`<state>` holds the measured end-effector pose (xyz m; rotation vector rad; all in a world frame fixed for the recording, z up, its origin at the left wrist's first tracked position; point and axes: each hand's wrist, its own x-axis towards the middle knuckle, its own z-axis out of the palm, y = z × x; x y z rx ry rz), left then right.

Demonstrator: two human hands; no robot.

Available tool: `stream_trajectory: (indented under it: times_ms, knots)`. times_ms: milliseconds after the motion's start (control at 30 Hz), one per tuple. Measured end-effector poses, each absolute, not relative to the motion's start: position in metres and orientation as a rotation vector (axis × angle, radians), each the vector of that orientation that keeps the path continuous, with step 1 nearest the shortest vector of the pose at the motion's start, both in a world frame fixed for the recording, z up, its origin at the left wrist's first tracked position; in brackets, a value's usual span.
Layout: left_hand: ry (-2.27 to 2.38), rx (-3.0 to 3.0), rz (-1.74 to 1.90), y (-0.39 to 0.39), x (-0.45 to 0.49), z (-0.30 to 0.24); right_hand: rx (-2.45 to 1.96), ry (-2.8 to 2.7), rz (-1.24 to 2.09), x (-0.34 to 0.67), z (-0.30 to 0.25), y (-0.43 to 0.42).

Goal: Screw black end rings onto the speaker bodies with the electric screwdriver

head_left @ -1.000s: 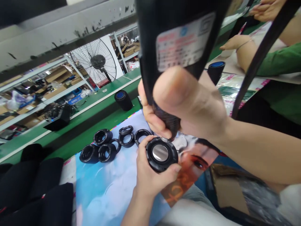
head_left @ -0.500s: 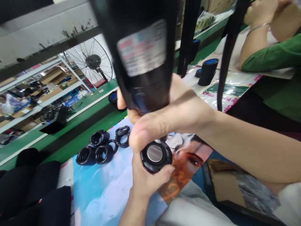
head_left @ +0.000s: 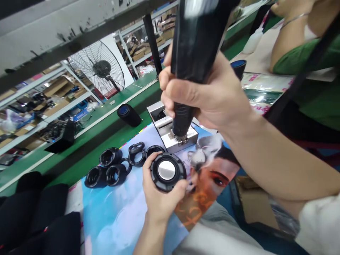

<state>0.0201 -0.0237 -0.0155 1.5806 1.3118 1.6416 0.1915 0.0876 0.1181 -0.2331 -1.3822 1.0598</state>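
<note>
My left hand (head_left: 162,198) grips a round black speaker end (head_left: 176,177) by its rim, with a shiny silver disc at its centre facing up. My right hand (head_left: 204,94) is wrapped round a black electric screwdriver (head_left: 196,46), held upright. Its lower end meets the front of a silver metal screw feeder (head_left: 156,115); the bit's very tip is too small to make out. Several black plastic rings (head_left: 117,173) stand in a group left of the speaker end, on a printed poster sheet (head_left: 124,212).
A black cylindrical speaker (head_left: 129,115) lies on the green bench (head_left: 103,129) behind the rings. Dark fabric pieces (head_left: 53,209) are at lower left, an open carton (head_left: 255,202) at lower right. Another person's green sleeve (head_left: 294,56) shows at upper right. A fan (head_left: 102,67) stands beyond the bench.
My right hand has moved the screwdriver away from above the speaker end, forward to the screw feeder, which now shows. My left hand keeps hold of the speaker end, now more fully visible.
</note>
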Motion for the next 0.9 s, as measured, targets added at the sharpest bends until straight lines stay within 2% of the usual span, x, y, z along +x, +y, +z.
stream_trajectory:
  times_ms: [167, 633, 733, 900]
  knots:
    - [1.279, 1.584, 1.674, -0.017, 0.022, -0.019, -0.389, -1.138, 0.992, 0.184, 0.083, 0.108]
    - [1.267, 1.487, 1.591, -0.019, 0.021, -0.018, -0.501, -1.222, 1.096, 0.170, 0.059, 0.109]
    - [1.273, 1.460, 1.546, -0.021, 0.019, -0.018, -0.472, -1.201, 1.085, 0.176, 0.073, 0.101]
    - [1.292, 1.433, 1.449, -0.023, 0.018, -0.014, -0.395, -1.281, 1.157, 0.173, 0.138, 0.065]
